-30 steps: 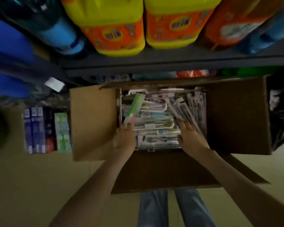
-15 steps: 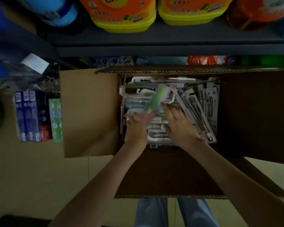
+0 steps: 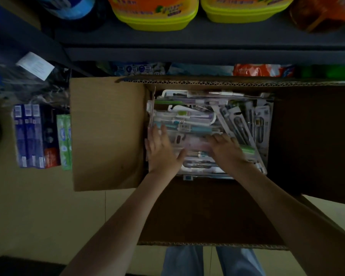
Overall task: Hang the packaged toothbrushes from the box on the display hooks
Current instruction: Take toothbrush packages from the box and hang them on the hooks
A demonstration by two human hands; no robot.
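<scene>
At the far left of your view, a row of toothpaste cartons (image 3: 36,136) lay side by side on the floor, blue ones first, then a dark one and a green one, just beside the cardboard box (image 3: 108,132), whose pale left flap was folded outward and flat. Above it ran a dark shelf (image 3: 187,40) carrying yellow detergent jugs (image 3: 155,14). Inside the box, your left hand (image 3: 161,150) lay palm down at the left edge of the pile, fingers straight and together, thumb spread to the right. It pressed on the packs and gripped nothing. The packaged toothbrushes (image 3: 189,120) were all in the box, none lifted. Most were stacked flat and lengthwise across the middle, showing teal, purple and white handles through clear blisters. Your right hand (image 3: 227,150) rested on the same pile a little to the right, its fingers bent and pointing left over a pinkish pack. I could not tell whether they pinched a pack or only pushed on it. The end of a green pack (image 3: 248,150) stuck out from under that hand on its right side. Beyond it, several grey-carded packs (image 3: 239,124) leaned at an angle against the right wall of the box. The right flap and the near flap lay open in deep shadow.
</scene>
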